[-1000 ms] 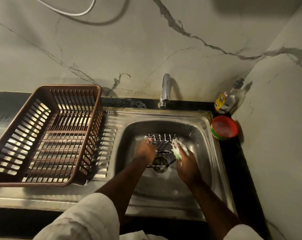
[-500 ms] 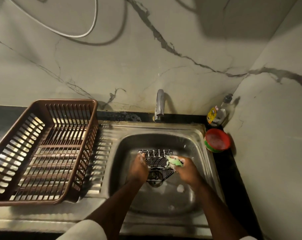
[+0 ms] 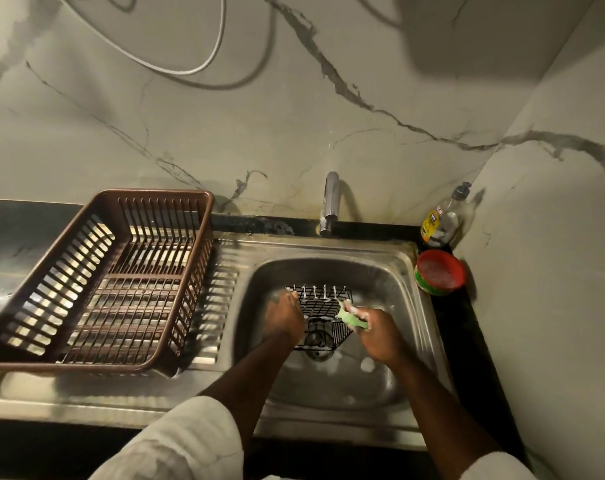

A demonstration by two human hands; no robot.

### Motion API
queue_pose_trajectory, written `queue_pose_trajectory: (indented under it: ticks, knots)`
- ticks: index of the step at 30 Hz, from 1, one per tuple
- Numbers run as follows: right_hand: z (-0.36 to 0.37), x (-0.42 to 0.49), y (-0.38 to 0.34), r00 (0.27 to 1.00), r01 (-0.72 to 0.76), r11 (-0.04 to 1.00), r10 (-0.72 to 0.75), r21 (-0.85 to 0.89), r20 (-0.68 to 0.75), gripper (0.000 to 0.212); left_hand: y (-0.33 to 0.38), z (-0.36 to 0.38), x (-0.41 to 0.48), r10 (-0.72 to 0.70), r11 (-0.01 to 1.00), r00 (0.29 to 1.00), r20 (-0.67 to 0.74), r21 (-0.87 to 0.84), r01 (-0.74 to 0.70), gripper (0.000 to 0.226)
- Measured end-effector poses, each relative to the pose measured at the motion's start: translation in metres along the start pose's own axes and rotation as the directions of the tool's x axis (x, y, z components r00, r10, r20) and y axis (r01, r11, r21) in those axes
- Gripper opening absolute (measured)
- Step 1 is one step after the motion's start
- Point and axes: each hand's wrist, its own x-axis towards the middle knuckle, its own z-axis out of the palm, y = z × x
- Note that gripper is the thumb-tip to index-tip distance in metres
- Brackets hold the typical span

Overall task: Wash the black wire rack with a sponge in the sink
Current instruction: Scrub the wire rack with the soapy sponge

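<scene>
Nearest, two pale sleeves [image 3: 176, 445] show at the bottom edge, and both bare forearms reach forward into the sink [image 3: 410, 271], a steel bowl that serves as the landmark for everything else.

Inside the sink, toward its far half, sits the rack [image 3: 323, 306]: black wire, held at a slant over the drain [image 3: 317, 345], which shows through its near wires. White foam [image 3: 314, 292] clings to the rack's far bars. Whether its lower edge touches the bottom of the sink cannot be told.

At the sink's middle left, the left hand [image 3: 283, 318] grips the rack's left side, fingers curled over the wires near the far left corner. At the middle right, the right hand [image 3: 380, 336] has its fingers wrapped round the green sponge [image 3: 353, 318], and the sponge's tip touches the rack's right edge. Suds cover the top of the sponge. A few blobs of foam lie on the sink floor near the right wrist.

Left of the sink, a brown slatted basket [image 3: 162, 195] stands on the ribbed drainboard [image 3: 221, 306], just beside the bowl.

On the dark counter at the sink's far right corner stands a round tub [image 3: 439, 277], red inside and green on its side, with some whitish stuff in it. Just behind it, in the wall corner, is a clear bottle [image 3: 444, 220] with a yellow label and a dark cap.

Behind the sink's far rim, at its middle, rises the tap [image 3: 330, 202], spout pointing down over the bowl.

Beyond the sink, the veined marble wall [image 3: 363, 143] carries a white cable [image 3: 209, 60] looping high up on the left.
</scene>
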Motion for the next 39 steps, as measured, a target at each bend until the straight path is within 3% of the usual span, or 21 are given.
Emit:
queue_pose_trajectory:
  ticks: [3,5,9,12,15,18,23,27,30,32,34,36,39]
  knots:
    - [0.003,-0.003,-0.001,0.997,0.015,1.000,-0.016,-0.012,-0.073,0.036,0.003,-0.004,-0.008,-0.033,0.999,0.995,-0.097,0.032,0.036,0.026]
    - [0.004,-0.004,-0.002,0.994,0.020,1.000,-0.019,0.007,-0.108,0.030,0.004,-0.004,-0.010,0.029,0.993,0.989,-0.143,0.115,-0.012,0.025]
    - [0.004,-0.002,-0.011,0.996,-0.001,0.998,0.007,0.065,-0.093,0.028,0.005,-0.006,-0.015,0.238,0.954,0.955,-0.176,0.227,-0.196,0.054]
    - [0.004,-0.001,-0.016,0.998,0.019,0.999,-0.016,0.051,-0.063,0.027,0.011,-0.010,-0.018,0.411,0.882,0.910,-0.055,0.276,-0.382,0.050]
    - [0.002,0.002,-0.022,1.000,0.023,0.999,-0.022,0.042,-0.014,0.025,0.015,-0.015,-0.016,0.484,0.823,0.870,0.095,0.289,-0.490,0.050]
    - [0.000,0.005,-0.031,0.997,0.057,0.998,-0.057,-0.011,0.049,0.029,0.015,-0.025,-0.011,0.497,0.773,0.841,0.212,0.333,-0.540,0.059]
    - [0.005,0.003,-0.044,0.993,0.062,0.998,-0.060,-0.018,0.103,0.028,0.009,-0.042,-0.008,0.426,0.773,0.854,0.298,0.371,-0.515,0.083]
    - [0.011,-0.003,-0.058,0.989,0.064,0.998,-0.061,-0.019,0.136,0.021,0.001,-0.040,-0.006,0.346,0.810,0.870,0.351,0.356,-0.466,0.073]
    - [0.019,-0.006,-0.062,0.997,0.017,0.999,-0.014,-0.034,0.080,0.024,-0.005,-0.040,-0.006,0.370,0.835,0.856,0.361,0.275,-0.477,0.070]
    - [0.026,-0.011,-0.068,0.996,-0.068,0.997,0.070,0.028,-0.055,0.024,-0.007,-0.038,-0.005,0.381,0.829,0.850,0.365,0.272,-0.488,0.073]
    - [0.030,-0.014,-0.076,0.939,-0.205,0.971,0.230,0.118,-0.255,0.018,-0.009,-0.038,-0.001,0.396,0.819,0.847,0.354,0.281,-0.500,0.073]
    - [0.033,-0.012,-0.076,0.802,-0.347,0.906,0.421,0.243,-0.424,0.013,-0.011,-0.039,0.002,0.402,0.807,0.845,0.353,0.300,-0.509,0.073]
    - [0.032,-0.006,-0.072,0.674,-0.407,0.773,0.614,0.488,-0.411,0.006,-0.014,-0.040,0.004,0.391,0.799,0.844,0.366,0.321,-0.509,0.076]
